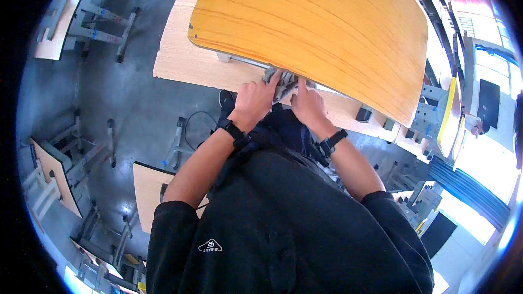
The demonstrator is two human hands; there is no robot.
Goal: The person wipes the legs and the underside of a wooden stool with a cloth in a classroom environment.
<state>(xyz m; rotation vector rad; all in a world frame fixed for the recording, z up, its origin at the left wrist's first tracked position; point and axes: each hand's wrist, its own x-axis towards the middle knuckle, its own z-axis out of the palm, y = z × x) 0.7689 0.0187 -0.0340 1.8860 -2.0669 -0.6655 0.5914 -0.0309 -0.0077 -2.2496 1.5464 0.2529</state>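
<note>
A crumpled grey cloth [285, 85] is bunched at the near edge of an orange wood-grain tabletop [310, 20]. My left hand [255, 97] grips the cloth from its left side, index finger extended up to the tabletop's edge. On the other side, my right hand [309, 104] holds the cloth's right part, its index finger also pointing at that edge. The fingertips and part of the cloth are hidden at the rim. Beneath the orange top lies a pale wood-grain desktop [184, 57], which sticks out to the left and towards me.
Pale-topped desks with metal legs stand at left, one desktop [65, 16] tipped on its side. Another desktop [149, 196] is close behind my left arm. A yellow-edged board [446, 116] stands at right. Farther right, a person [476, 124] is near bright windows.
</note>
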